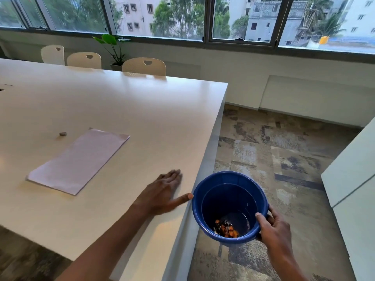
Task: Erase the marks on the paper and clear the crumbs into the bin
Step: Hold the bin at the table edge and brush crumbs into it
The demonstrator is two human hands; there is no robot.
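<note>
A sheet of white paper (pixel 78 160) lies flat on the white table (pixel 121 110), left of centre. A small grey eraser (pixel 63 134) sits just beyond its far left edge. My left hand (pixel 164 192) rests flat on the table near the right edge, fingers straight and spread, thumb reaching toward the bin. My right hand (pixel 273 228) grips the rim of a blue bin (pixel 229 207), held beside and below the table's edge. Orange and dark scraps lie at the bin's bottom. No crumbs can be made out on the table.
Three cream chairs (pixel 144 66) stand along the table's far side, with a potted plant (pixel 115 49) behind them under the windows. Patterned carpet (pixel 274 151) covers the floor to the right. A white cabinet (pixel 353 179) stands at the far right.
</note>
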